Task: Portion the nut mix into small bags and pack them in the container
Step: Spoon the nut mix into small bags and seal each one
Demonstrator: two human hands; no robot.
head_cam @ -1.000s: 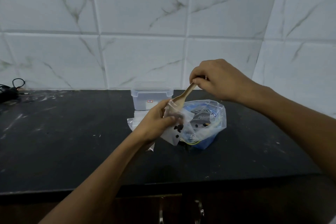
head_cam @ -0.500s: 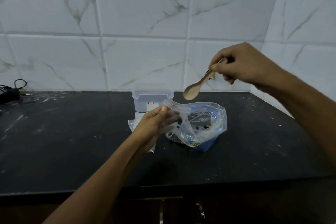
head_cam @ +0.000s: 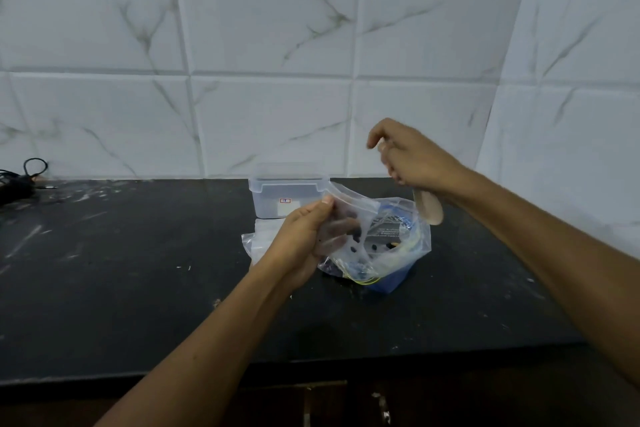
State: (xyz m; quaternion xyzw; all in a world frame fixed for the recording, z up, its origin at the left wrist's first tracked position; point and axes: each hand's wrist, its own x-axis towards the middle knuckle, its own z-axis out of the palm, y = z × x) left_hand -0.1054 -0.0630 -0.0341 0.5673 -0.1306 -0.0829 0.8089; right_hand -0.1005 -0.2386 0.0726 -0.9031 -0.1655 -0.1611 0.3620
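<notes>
My left hand (head_cam: 301,243) grips a small clear zip bag (head_cam: 346,218) by its mouth, with a few dark nut pieces inside. Behind it on the black counter (head_cam: 138,270) lies the large clear bag of nut mix (head_cam: 398,246) with a blue pack in it. My right hand (head_cam: 412,163) holds a wooden spoon (head_cam: 431,208) by the handle, bowl pointing down over the large bag's right edge. A clear lidded plastic container (head_cam: 287,194) stands against the wall behind the bags.
A stack of spare small bags (head_cam: 258,239) lies left of my left hand, in front of the container. Black cables (head_cam: 20,180) sit at the counter's far left. White marble tiles rise behind and to the right. The counter's front edge runs below my arms.
My right hand took the spoon out of the small bag, lifted it up and right, then turned it bowl-down and lowered it over the large bag. My left hand kept holding the small bag.
</notes>
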